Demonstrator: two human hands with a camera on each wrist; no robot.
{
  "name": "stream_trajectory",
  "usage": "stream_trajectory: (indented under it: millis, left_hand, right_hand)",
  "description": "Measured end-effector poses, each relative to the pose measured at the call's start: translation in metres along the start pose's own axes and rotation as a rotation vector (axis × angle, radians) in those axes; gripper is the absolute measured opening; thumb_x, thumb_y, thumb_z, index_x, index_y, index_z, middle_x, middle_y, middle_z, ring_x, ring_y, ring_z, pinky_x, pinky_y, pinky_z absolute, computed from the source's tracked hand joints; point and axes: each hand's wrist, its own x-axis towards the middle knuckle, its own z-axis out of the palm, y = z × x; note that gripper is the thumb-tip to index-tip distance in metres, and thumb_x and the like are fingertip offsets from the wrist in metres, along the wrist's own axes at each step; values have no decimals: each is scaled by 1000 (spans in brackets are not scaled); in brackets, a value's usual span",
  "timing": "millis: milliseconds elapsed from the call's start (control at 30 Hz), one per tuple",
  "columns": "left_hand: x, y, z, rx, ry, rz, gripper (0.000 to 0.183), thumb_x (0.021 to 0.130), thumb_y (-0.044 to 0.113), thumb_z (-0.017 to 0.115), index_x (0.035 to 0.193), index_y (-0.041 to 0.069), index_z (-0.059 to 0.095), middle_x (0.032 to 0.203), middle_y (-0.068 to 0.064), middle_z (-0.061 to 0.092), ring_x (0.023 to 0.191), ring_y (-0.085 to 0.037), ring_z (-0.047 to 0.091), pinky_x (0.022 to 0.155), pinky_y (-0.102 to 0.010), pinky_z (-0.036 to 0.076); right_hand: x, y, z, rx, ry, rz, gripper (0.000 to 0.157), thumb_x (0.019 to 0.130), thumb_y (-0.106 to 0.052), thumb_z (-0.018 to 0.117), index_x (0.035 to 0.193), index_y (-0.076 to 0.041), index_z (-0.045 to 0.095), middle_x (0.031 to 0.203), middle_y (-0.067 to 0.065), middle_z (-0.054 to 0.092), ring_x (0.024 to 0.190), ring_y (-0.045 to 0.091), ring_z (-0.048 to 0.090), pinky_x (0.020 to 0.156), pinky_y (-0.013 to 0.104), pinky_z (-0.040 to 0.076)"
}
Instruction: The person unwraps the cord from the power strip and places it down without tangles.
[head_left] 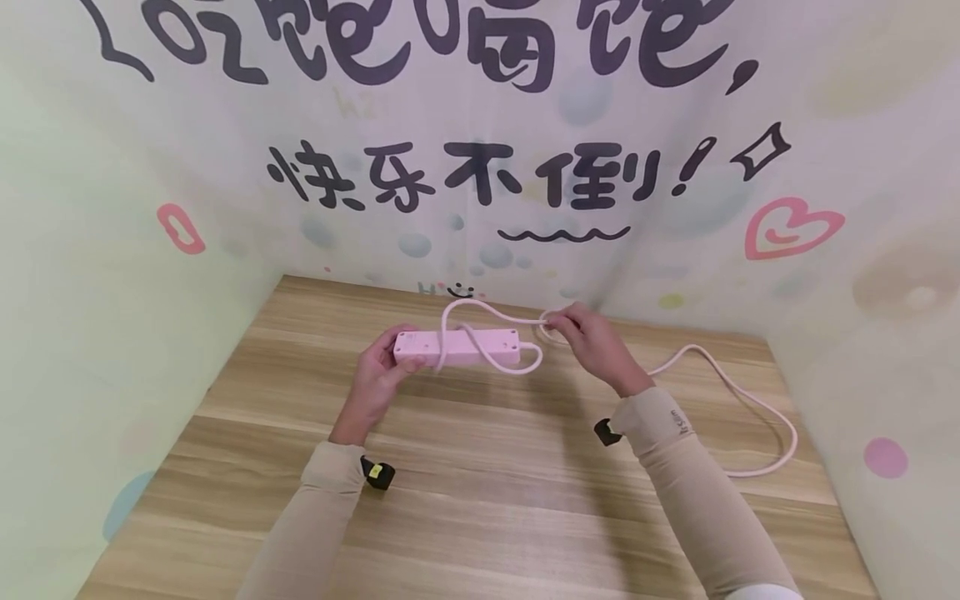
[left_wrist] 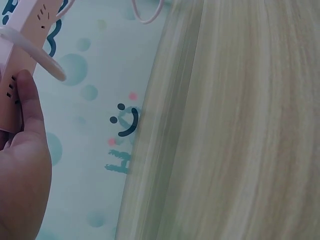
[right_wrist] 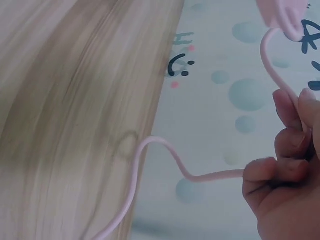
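Note:
In the head view a pink power strip is held up over the table, lying roughly level. My left hand grips its left end, thumb on the near side; the left wrist view shows a finger along its slotted side. The strip's pink cord leaves the right end, crosses over the body in loose loops and runs to my right hand. That hand pinches the cord between thumb and fingertips, and the right wrist view shows the other fingers curled around it.
Beyond my right forearm the rest of the cord trails in a wide curve on the wood-grain table. A printed cloth backdrop with black lettering rises behind the table's far edge, with pale walls at both sides. Each wrist carries a small black camera.

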Motion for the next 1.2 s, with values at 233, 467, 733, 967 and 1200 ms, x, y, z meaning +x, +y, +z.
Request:
stream_trajectory:
  millis: [233,467,733,967,1200]
  left_hand:
    - [1,0,0,-10,7,9,50,90,-6,69,137,-7,52,129,-12,59,112,-7,60,100,-14,52]
    - [1,0,2,-9,7,19,50,89,-7,70,136,-8,52,127,-9,60,113,-6,60,99,-14,52]
    - [3,-3,1,-5,55,-4,52,89,-5,72,137,-6,53,127,-8,61,112,-5,61,98,-13,53]
    - [4,-3,-2,9,76,-38,55,89,-3,72,140,-7,50,140,-22,57,115,-5,61,100,-14,52]
    - [4,-3,-3,10,95,-23,55,91,-3,70,140,-10,47,140,-24,56,115,-5,61,100,-13,52]
  right_hand:
    - [-2,-5,-9,94,-42,64,31,102,-30,63,111,-2,73,88,6,58,77,20,48,65,27,42]
    - [-7,-5,-18,211,-78,92,27,101,-38,63,105,-14,74,81,1,48,72,18,44,62,26,38]
    - [-15,-8,-33,201,-212,70,24,101,-39,63,104,-19,76,85,3,55,74,20,46,58,27,39]
    - [-25,-14,-38,175,-338,94,19,95,-42,71,99,-26,80,85,0,62,76,16,48,66,25,39]
    - [-29,-8,-30,179,-442,36,9,91,-37,76,89,-29,79,78,-2,51,74,12,45,67,23,37]
